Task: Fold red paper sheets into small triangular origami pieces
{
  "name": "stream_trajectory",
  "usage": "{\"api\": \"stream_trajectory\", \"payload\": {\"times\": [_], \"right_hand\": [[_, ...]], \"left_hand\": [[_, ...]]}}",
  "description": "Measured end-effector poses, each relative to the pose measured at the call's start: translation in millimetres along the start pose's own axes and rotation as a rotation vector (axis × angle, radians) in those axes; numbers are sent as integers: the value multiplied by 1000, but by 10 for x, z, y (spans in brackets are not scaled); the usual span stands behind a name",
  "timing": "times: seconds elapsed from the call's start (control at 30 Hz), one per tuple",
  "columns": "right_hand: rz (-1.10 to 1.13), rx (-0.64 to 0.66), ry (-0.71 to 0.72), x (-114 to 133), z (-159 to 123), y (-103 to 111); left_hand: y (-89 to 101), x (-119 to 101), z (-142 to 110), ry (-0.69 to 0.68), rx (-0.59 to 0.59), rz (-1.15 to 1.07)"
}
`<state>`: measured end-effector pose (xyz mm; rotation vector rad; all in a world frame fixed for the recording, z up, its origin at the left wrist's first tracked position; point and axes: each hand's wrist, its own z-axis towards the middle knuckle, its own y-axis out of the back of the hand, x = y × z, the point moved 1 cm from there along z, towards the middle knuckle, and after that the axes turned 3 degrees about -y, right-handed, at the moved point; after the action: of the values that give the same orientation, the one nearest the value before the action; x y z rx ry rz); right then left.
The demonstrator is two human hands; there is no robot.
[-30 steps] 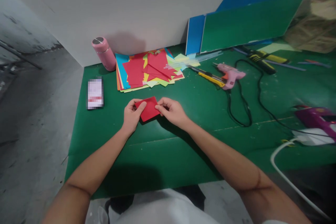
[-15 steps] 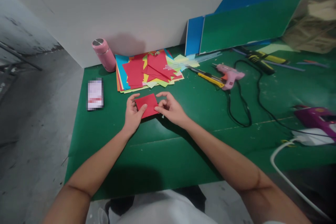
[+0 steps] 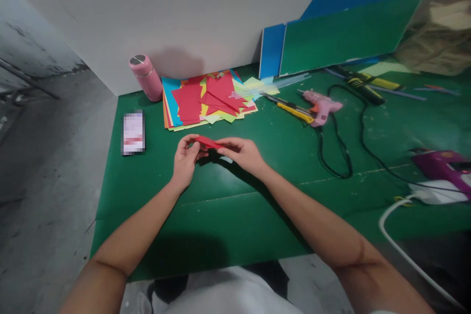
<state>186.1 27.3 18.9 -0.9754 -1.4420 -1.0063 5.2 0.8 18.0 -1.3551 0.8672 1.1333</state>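
"What is sitting nearest to us?"

"The near edge of the green table [image 3: 198, 225] is running just past a white shirt [image 3: 235, 294]. A wide stretch of green is lying between that edge and the hands."

"What are the hands doing?"

"The left hand [image 3: 186, 161] is pinching the left end of a red paper [image 3: 209, 142], thumb and fingers pressing on it. The right hand [image 3: 241, 152] is pinching the right end the same way. The paper is tipping, so only a thin red strip is showing. Its shadow is falling on the table below."

"How much room are they having at the sides?"

"Plenty! Bare green is showing both ways. A phone [image 3: 133, 132] is lying by the left edge, well apart from the left hand. A black cord [image 3: 351, 167] is looping well off to the right."

"And farther away?"

"A pile of colored paper [image 3: 189, 100] is lying past the hands, with a green gap between. A pink bottle [image 3: 147, 78] is standing at its left. On the right, a yellow cutter [image 3: 294, 112] is lying beside a pink glue gun [image 3: 322, 105]."

"And at the back?"

"A white wall [image 3: 184, 10] is standing along the far edge, and a green board [image 3: 349, 34] is standing far right."
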Motion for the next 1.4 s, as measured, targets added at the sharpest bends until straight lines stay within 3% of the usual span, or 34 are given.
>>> {"api": "stream_trajectory", "payload": {"times": [0.2, 0.37, 0.5, 0.6, 0.73, 0.97, 1.1, 1.27, 1.4], "right_hand": [[-220, -116, 182, 88, -17, 28], [-25, -183, -2, 57, 4, 49], [83, -184, -70, 61, 14, 52], [193, -154, -136, 72, 24, 54], [337, -81, -234, 73, 40, 62], [494, 81, -263, 96, 36, 80], [481, 177, -257, 96, 17, 57], [467, 153, -228, 76, 14, 29], [418, 28, -253, 50, 26, 23]], "left_hand": [[16, -54, -24, -207, -67, 292], [-6, 7, -7, -145, -63, 127], [-15, 5, -8, -124, -79, 43], [-10, -15, -22, -101, -22, 17], [-4, -47, -35, -92, 62, 151], [-22, -125, -69, -298, 181, 420], [-54, -158, -94, -326, 295, 474], [-89, -148, -112, -406, 364, 590], [-90, -114, -135, -446, 380, 659]]}}
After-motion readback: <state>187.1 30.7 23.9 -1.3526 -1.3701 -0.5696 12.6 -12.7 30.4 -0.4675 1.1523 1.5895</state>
